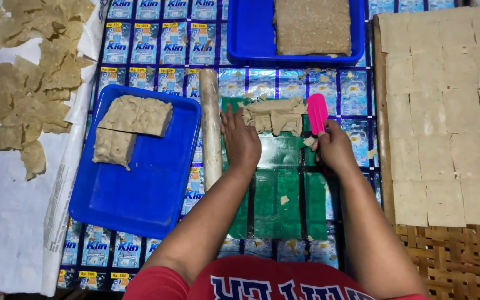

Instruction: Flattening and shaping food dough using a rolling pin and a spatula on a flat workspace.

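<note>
Head view: left hand (241,140) lies flat, fingers spread, beside the dough scraps (274,115) on the green sheet (276,200); right hand (333,149) pinches a pink scraper (316,113) at their other side. Crumbly pieces may break or scatter off the sheet if pushed hard.

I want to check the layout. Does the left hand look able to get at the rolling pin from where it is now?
Probably yes. The left hand rests flat on the green sheet, and the rolling pin lies right beside it on its left, with nothing between them.
</note>
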